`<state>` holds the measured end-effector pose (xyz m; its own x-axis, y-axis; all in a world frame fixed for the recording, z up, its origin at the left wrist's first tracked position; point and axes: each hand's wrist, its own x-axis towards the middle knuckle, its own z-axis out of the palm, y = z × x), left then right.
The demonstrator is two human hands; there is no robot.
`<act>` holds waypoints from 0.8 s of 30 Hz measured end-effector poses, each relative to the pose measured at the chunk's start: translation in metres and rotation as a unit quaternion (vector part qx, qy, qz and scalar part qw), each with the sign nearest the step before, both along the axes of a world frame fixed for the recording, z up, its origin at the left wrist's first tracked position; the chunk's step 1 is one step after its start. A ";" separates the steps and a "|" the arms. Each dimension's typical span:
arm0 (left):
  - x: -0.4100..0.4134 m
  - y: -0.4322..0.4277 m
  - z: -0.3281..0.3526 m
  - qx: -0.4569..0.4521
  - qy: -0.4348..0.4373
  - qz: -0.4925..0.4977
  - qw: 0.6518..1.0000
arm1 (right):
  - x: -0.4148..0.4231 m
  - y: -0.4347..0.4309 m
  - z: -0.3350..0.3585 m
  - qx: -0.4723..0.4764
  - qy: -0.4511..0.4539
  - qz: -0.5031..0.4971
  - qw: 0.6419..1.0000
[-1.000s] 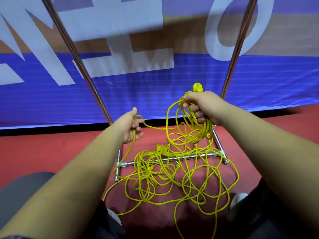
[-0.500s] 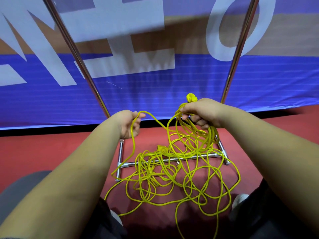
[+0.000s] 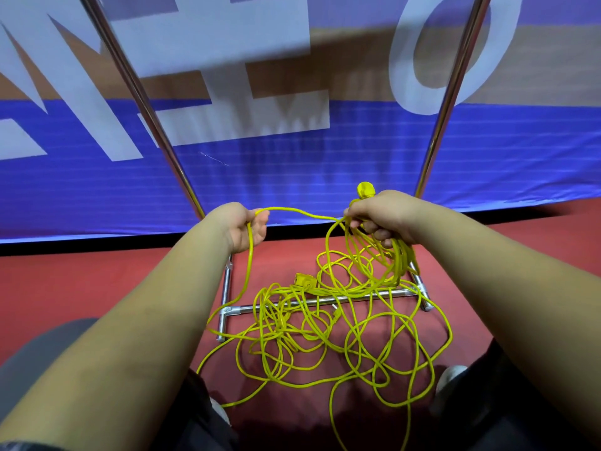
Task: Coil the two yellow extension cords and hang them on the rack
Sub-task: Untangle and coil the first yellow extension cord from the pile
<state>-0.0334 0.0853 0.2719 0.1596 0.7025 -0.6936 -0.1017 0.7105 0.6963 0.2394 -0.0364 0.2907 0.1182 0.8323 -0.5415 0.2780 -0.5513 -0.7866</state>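
The thin, glossy yellow cords point(image 3: 274, 323) lie in a loose tangle of loops on the matte red floor point(image 3: 97, 281). They spread over the chrome tube base of the rack point(image 3: 240, 309), at 6 o'clock from both hands. The right hand point(image 3: 383, 216) curls its fingers round a bundle of hanging loops, and a rounded plug point(image 3: 366, 190) pokes up at 12 o'clock. One strand runs level toward 9 o'clock to the left hand point(image 3: 242, 227), which pinches it. From there the strand drops toward 6 o'clock. A ribbed blue banner point(image 3: 292, 177) hangs behind.

Bright yellow cords point(image 3: 325, 323) tangle over the rack's silver base bar point(image 3: 325, 301), on red floor point(image 3: 97, 281) below a blue, white-lettered banner point(image 3: 292, 177)
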 end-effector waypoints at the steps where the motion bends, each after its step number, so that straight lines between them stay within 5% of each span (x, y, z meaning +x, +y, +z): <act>1: -0.001 0.001 0.001 -0.003 -0.009 0.004 1.000 | 0.001 0.001 -0.001 0.000 0.001 -0.012 1.000; 5: -0.002 0.005 0.010 0.053 -0.016 -0.010 0.998 | 0.001 0.003 -0.001 -0.005 0.028 -0.045 0.999; 11: 0.004 0.011 0.026 0.309 0.100 -0.081 0.942 | 0.001 0.000 0.004 -0.054 0.036 0.038 0.997; 14: 0.014 0.011 0.038 0.315 0.122 -0.067 0.939 | -0.002 -0.003 0.003 -0.083 0.022 0.087 0.993; 18: 0.016 0.002 0.034 0.439 0.249 -0.163 0.848 | -0.004 -0.004 0.000 -0.093 0.015 0.132 0.987; 21: 0.013 0.001 0.033 0.468 0.432 -0.171 0.752 | -0.006 -0.003 0.000 -0.078 0.026 0.149 0.985; 22: 0.010 0.003 0.032 0.466 0.459 -0.173 0.737 | -0.007 -0.003 0.000 -0.073 0.030 0.148 0.986; 24: 0.007 0.007 0.030 0.441 0.425 -0.172 0.771 | -0.010 -0.003 0.001 -0.065 0.033 0.148 0.986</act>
<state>-0.0261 0.0924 0.3019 0.1932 0.9784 0.0742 0.7472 -0.1957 0.6351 0.2298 -0.0391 0.2913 -0.1580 0.7481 -0.6445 0.3921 -0.5515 -0.7363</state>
